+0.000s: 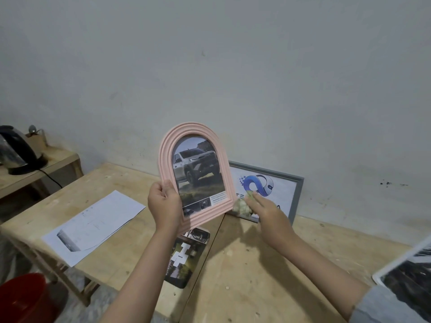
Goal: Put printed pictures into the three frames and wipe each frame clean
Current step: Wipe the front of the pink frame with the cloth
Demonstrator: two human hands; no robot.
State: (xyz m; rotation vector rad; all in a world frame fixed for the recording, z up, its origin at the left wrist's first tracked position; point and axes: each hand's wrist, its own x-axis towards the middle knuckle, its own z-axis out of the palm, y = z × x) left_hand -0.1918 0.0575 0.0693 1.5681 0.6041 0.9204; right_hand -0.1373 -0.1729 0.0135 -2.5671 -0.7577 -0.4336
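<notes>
My left hand grips the lower left edge of a pink arched frame and holds it upright above the table. A printed picture of a silver truck fills it. My right hand holds a crumpled pale cloth just beside the frame's lower right corner. A grey rectangular frame with a blue logo print leans on the wall behind my right hand. A white frame with a dark print lies at the right edge.
Loose printed sheets lie on the wooden table at the left. A dark cut-out print lies under the pink frame. A kettle stands on a side shelf; a red bucket sits low left.
</notes>
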